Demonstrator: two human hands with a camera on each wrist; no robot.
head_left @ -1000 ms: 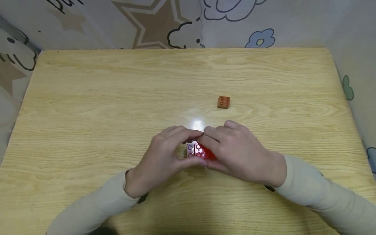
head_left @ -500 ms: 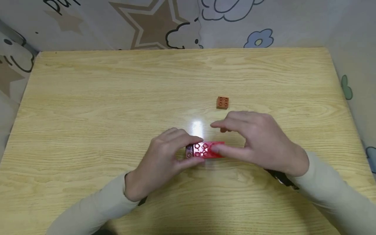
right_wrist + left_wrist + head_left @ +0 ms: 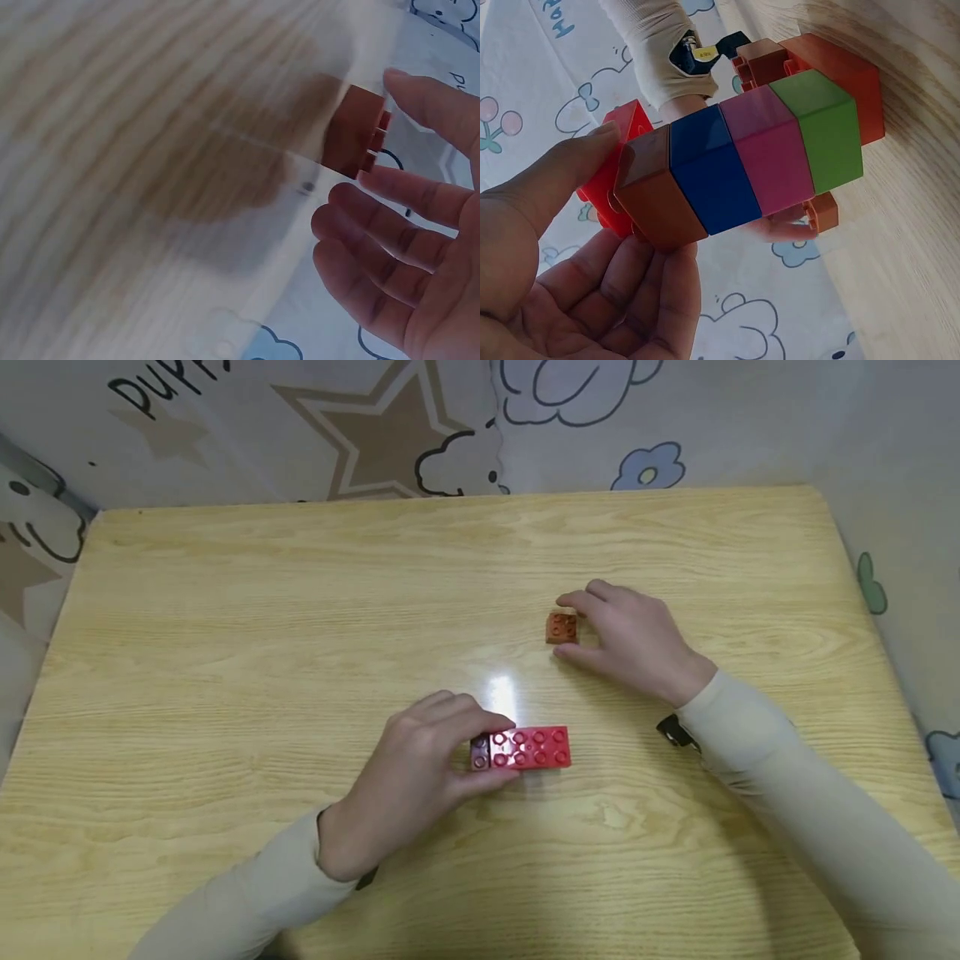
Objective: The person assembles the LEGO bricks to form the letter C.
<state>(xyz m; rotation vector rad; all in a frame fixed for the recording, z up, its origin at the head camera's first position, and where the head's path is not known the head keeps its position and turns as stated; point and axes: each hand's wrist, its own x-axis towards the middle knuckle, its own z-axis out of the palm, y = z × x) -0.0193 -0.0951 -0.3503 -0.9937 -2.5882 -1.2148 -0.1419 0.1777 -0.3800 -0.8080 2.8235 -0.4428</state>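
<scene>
My left hand (image 3: 412,768) pinches a tall stack of toy building bricks by its red top brick (image 3: 542,747), thumb on one side and fingers on the other. In the left wrist view the column below it has a brown brick (image 3: 660,191), a blue brick (image 3: 712,172), a pink brick (image 3: 769,154) and a green brick (image 3: 821,131). An orange-red brick (image 3: 844,75) forms the base, with another brown brick (image 3: 763,64) on it. My right hand (image 3: 637,639) reaches around a small orange-brown brick (image 3: 562,628), thumb and fingers spread on opposite sides; contact is unclear.
The wooden table (image 3: 262,610) lies under both hands. A patterned wall covering (image 3: 262,435) with cartoon shapes borders its far edge and both sides.
My right hand has left the red brick and moved away from me to the small orange-brown brick. My left hand keeps its grip on the stack in nearly the same place.
</scene>
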